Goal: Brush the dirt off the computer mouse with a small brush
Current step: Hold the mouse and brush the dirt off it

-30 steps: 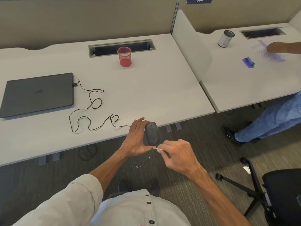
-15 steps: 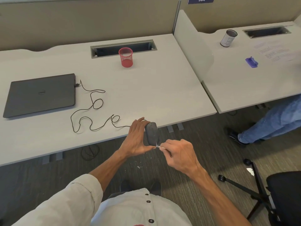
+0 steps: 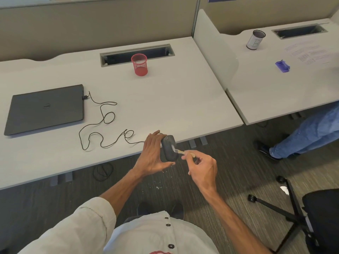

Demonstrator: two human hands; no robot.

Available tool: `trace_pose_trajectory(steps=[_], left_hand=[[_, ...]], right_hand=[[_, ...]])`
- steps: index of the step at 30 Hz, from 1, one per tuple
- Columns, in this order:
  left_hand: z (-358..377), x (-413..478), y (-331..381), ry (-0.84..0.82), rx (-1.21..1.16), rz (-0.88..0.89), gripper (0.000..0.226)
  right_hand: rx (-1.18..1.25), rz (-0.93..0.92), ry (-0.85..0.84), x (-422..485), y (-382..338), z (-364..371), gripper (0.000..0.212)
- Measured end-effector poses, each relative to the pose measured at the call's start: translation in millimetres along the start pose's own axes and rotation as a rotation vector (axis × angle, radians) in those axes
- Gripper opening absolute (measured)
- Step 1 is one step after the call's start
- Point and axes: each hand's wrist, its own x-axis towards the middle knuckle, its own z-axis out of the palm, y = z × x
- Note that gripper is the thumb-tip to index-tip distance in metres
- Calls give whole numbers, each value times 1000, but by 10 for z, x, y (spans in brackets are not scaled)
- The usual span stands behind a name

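Observation:
My left hand [image 3: 153, 154] holds a dark grey wired computer mouse [image 3: 169, 147] tilted on its side, just past the front edge of the grey desk [image 3: 165, 99]. My right hand [image 3: 201, 166] pinches a small brush with a pale wooden handle [image 3: 184, 153]; its tip touches the mouse's right face near a whitish patch. The mouse's black cable [image 3: 102, 129] snakes across the desk to a closed dark laptop [image 3: 45, 109] at the left.
A red mesh cup [image 3: 139, 65] stands near the cable slot at the back. On the neighbouring desk are a grey cup [image 3: 255, 40], a blue object [image 3: 282, 66] and papers. Another person's leg [image 3: 308, 134] is at the right. A black office chair [image 3: 311, 217] stands bottom right. White flecks lie on the carpet.
My right hand has shifted the brush tip up along the mouse's side. The other person's hand has left the neighbouring desk. The mouse stays in my left hand.

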Motion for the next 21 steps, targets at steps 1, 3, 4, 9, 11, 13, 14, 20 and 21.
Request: trace_pose_trajectory(steps=[1, 3, 4, 9, 11, 13, 14, 20, 21], left_hand=[[0, 0, 1, 0, 4, -1, 122], [2, -6, 0, -1, 8, -3, 121], [3, -10, 1, -2, 7, -5, 121], [3, -10, 19, -15, 9, -10, 122], [-1, -14, 29, -12, 9, -12, 122], [-9, -16, 34, 2, 5, -21, 122], [-14, -19, 37, 11, 3, -25, 121], [-20, -22, 50, 35, 28, -1, 118], [-22, -20, 54, 33, 27, -1, 118]], right_hand=[[5, 5, -10, -27, 19, -4, 14], [28, 8, -32, -71, 44, -13, 15], [42, 5, -35, -87, 49, -14, 15], [139, 47, 72, -59, 50, 23, 14], [150, 115, 118, -41, 63, 55, 19], [171, 179, 134, -49, 78, 91, 25], [177, 205, 134, -62, 86, 108, 26], [305, 235, 37, -180, 91, 150, 25], [328, 233, 57, -174, 81, 140, 24]])
